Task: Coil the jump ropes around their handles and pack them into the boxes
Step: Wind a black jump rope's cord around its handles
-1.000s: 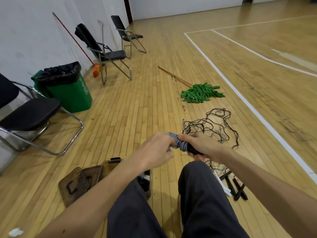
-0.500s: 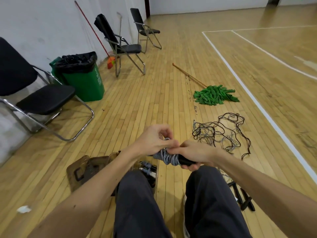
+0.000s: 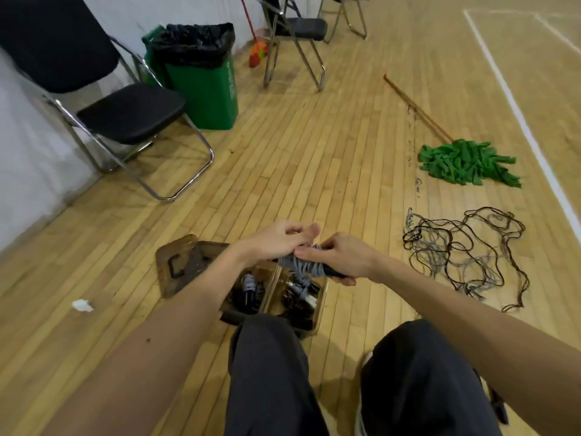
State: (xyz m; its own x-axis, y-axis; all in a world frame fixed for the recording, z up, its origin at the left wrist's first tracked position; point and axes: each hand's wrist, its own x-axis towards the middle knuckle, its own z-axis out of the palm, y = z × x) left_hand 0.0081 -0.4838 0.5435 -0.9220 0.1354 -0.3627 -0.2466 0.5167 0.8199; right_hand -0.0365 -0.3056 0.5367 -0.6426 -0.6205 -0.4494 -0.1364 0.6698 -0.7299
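Both hands hold one jump rope (image 3: 306,266) just above an open brown box (image 3: 319,313) on the floor. Grey cord is wound around its black handles. My right hand (image 3: 341,258) grips the handle end. My left hand (image 3: 279,240) pinches the cord at the other end of the coil. Inside the box lie several coiled ropes with dark handles. The box's brown lid (image 3: 179,267) rests on the floor to its left. A loose tangle of dark and grey ropes (image 3: 465,251) is spread on the floor to the right.
A black folding chair (image 3: 125,111) and a green bin (image 3: 204,83) with a black liner stand at the left wall. A green mop (image 3: 462,163) lies beyond the tangle. A white scrap of paper (image 3: 82,305) lies at left. My knees fill the bottom of the view.
The view has swung down and left, so the box is now under my hands. Both hands carried the coiled rope from above my knees to over the box.
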